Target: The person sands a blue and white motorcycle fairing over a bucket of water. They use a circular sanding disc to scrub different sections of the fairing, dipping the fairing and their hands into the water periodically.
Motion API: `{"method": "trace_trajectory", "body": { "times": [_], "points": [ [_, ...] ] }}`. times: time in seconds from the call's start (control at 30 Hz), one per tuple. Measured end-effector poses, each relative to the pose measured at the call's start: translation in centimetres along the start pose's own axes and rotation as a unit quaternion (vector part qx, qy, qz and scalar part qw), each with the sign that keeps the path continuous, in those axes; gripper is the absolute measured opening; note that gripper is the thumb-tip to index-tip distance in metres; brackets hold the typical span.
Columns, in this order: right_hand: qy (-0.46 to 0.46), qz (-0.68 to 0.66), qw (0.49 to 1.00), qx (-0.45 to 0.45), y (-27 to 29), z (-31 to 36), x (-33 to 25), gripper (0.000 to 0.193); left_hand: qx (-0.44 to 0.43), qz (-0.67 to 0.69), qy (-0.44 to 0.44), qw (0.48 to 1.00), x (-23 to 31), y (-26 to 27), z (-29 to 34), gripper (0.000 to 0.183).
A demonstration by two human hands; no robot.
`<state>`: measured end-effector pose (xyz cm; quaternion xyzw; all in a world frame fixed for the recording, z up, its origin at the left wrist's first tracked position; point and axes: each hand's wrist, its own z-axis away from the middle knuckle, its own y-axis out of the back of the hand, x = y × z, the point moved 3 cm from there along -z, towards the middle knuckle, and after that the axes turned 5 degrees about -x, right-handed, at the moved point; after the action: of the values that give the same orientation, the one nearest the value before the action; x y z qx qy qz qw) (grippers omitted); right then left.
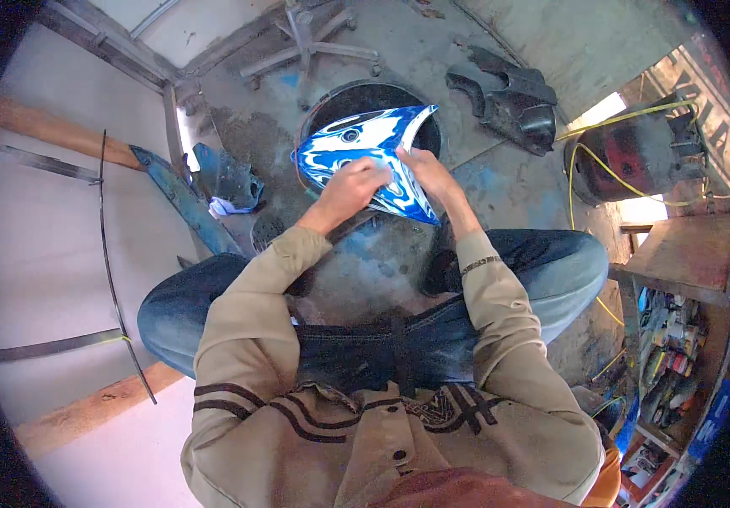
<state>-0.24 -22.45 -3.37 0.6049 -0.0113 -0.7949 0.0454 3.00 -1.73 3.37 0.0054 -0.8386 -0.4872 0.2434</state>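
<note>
Tan cloth sleeves [251,313] reveal hands [352,188] [433,175], left curled, right gripping a glossy swirled panel [375,134].

The bare left hand [350,193] hides some of the curved blue-and-white panel [375,131]; I can't make out the small colourful clutter [671,354] under the wooden shelf top [678,251] at right.

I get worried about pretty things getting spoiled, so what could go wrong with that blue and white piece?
The blue and white panel is over a dark round tub; if the left hand and right hand slipped, it might slide or tip. Its corners look pointed, so one could perhaps poke a finger or get chipped in a fall. The floor looks grimy, so dropping it there might dirty its finish.
</note>
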Motion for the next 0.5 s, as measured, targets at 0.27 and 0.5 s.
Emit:
{"method": "trace_trajectory", "body": {
  "times": [0.27, 0.5],
  "points": [
    [-0.024, 0.013, 1.000, 0.003, 0.2, 0.7, -0.9, 0.060, 0.004, -0.041, -0.034, 0.999, 0.2, 0.5, -0.3, 0.027],
    [0.009, -0.042, 0.999, -0.006, -0.6, 0.2, -0.6, 0.060, 0.038, -0.062, -0.021, 0.997, -1.5, 1.2, -0.1, 0.025]
  ]
}}
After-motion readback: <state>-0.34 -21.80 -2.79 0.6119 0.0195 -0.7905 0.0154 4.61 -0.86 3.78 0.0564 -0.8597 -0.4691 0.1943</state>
